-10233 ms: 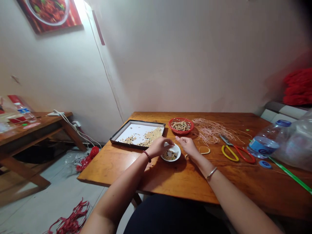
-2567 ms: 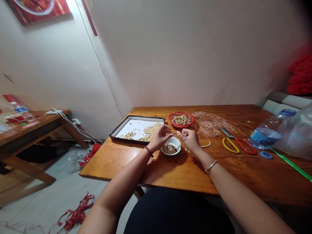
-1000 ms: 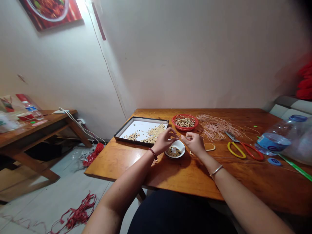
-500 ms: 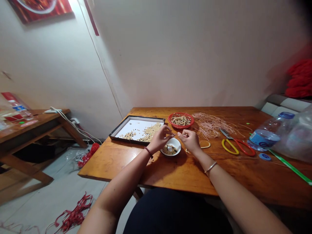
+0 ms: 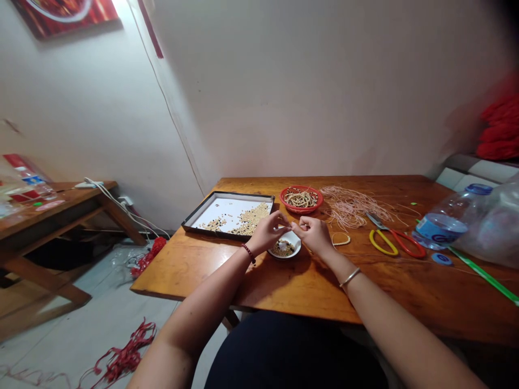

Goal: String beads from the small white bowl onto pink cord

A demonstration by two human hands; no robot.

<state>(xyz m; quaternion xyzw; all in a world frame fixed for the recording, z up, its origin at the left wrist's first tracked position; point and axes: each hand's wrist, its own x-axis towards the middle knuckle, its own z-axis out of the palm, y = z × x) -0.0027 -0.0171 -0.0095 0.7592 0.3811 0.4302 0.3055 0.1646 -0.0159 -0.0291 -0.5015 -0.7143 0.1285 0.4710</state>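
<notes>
My left hand (image 5: 268, 231) is closed in a pinch above a small white bowl (image 5: 298, 249) holding beads. Whatever lies between its fingertips is too small to name. Almost touching them are the fingertips of my right hand (image 5: 311, 233), pinched together on what appears to be a thin cord. A short curved strand of pale beads (image 5: 341, 242) shows beside my right wrist and seems to belong to that cord; the hand hides the part between. Left of the bowl lies a black-rimmed white tray (image 5: 211, 210) with scattered pale and dark beads (image 5: 254, 217).
Behind my hands stands a red basket (image 5: 320, 204) of beaded strands, beside loose pink cords (image 5: 351, 208). To the right lie scissors (image 5: 381, 240) with yellow and red handles, a water bottle (image 5: 441, 229), its blue cap (image 5: 441, 259) and a green strip (image 5: 484, 276).
My fingertips have drawn closer together over the bowl. Beads that hung below my right hand are now mostly out of sight. The view has shifted slightly.
</notes>
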